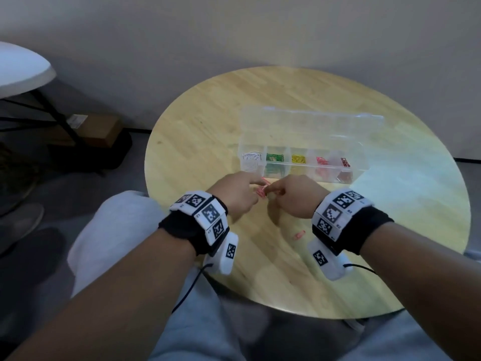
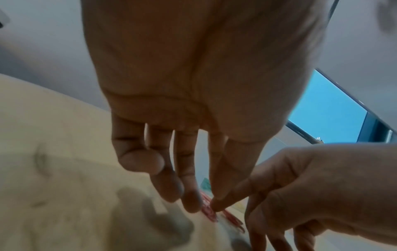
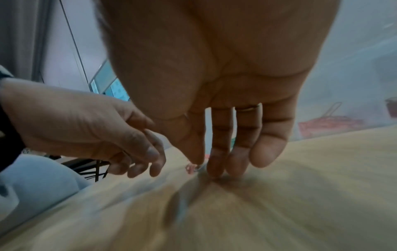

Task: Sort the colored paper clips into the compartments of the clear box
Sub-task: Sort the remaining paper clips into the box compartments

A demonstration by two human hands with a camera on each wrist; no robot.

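Observation:
The clear box (image 1: 302, 175) lies open on the round wooden table (image 1: 208, 131), its lid (image 1: 312, 123) folded back. Its compartments hold white, green, yellow, pink and dark red clips. Just in front of it lie a few pink clips (image 1: 261, 192). My left hand (image 1: 256, 182) and right hand (image 1: 269, 190) meet over them, fingers pointing down. In the left wrist view my left fingertips (image 2: 191, 202) touch the pink clips (image 2: 209, 212). In the right wrist view my right fingers (image 3: 214, 163) press on the table beside a pink clip (image 3: 191, 167). Another pink clip (image 1: 299, 234) lies nearer me.
A white table (image 1: 20, 71) with black legs stands at the far left, and a cardboard box (image 1: 96, 128) sits on the floor beneath it. My knees in pale trousers (image 1: 112, 230) are at the table's near edge. A wall runs behind the table.

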